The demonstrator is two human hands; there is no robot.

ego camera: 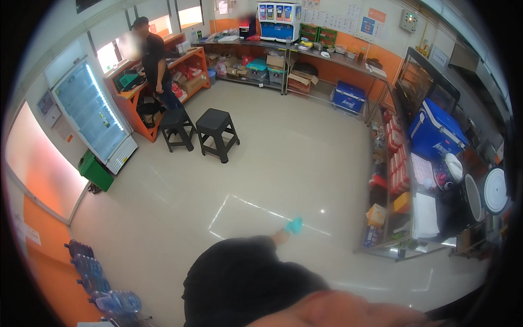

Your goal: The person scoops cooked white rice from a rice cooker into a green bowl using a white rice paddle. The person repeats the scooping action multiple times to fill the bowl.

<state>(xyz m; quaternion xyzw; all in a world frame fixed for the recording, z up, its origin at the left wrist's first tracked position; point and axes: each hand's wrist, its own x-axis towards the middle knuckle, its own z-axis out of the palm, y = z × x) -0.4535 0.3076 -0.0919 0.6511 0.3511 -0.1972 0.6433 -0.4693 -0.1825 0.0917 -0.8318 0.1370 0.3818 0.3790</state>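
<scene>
What appears to be my left hand [281,237] reaches out past black clothing [245,278] at the lower middle. Its fingers are closed around a small teal object [294,225], too blurred to identify, held above the pale tiled floor [278,171]. Bare skin of an arm [327,308], very near the camera, fills the bottom edge right of centre. My right hand cannot be made out as a hand and is out of view.
Two black plastic stools [217,118] [176,122] stand ahead to the left, near a person [154,61] at an orange counter. Large water bottles [122,301] line the left wall. A steel worktable [392,245] with a blue cool box [437,128] stands at right.
</scene>
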